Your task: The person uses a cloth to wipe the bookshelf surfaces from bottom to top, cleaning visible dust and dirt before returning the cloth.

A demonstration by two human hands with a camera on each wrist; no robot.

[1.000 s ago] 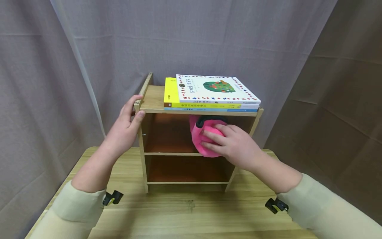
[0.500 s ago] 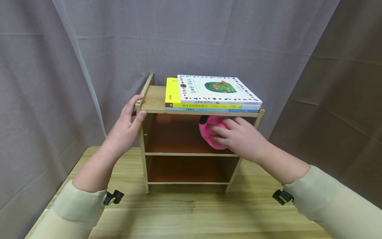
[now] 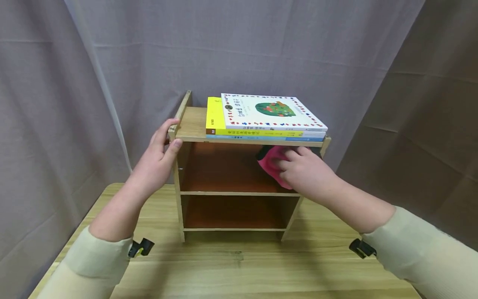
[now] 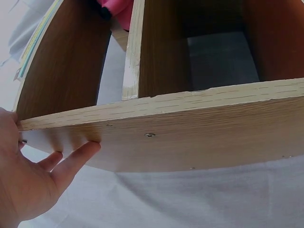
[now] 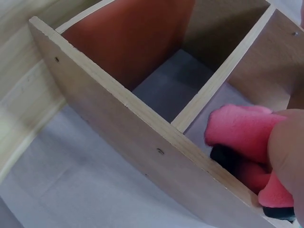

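Note:
A small wooden bookshelf (image 3: 239,193) stands upright on the table. My left hand (image 3: 154,160) grips the top front corner of its left side panel, thumb at the front edge; in the left wrist view, fingers (image 4: 78,159) lie against the panel's outer face. Inside the upper compartment, my right hand (image 3: 311,176) holds a bunched pink cloth (image 3: 274,164) with black edging, close to the right side panel. The right wrist view shows the cloth folded under the hand near that panel's front edge, with most fingers hidden.
A stack of several books (image 3: 276,112) lies on the top board, a white picture book uppermost and a yellow one below. Grey curtains (image 3: 239,50) hang behind the wooden table (image 3: 239,270), with a brown curtain (image 3: 422,124) at the right.
My right hand has moved right with the pink cloth, from the middle of the upper compartment to its right side. The left hand has stayed on the bookshelf's corner.

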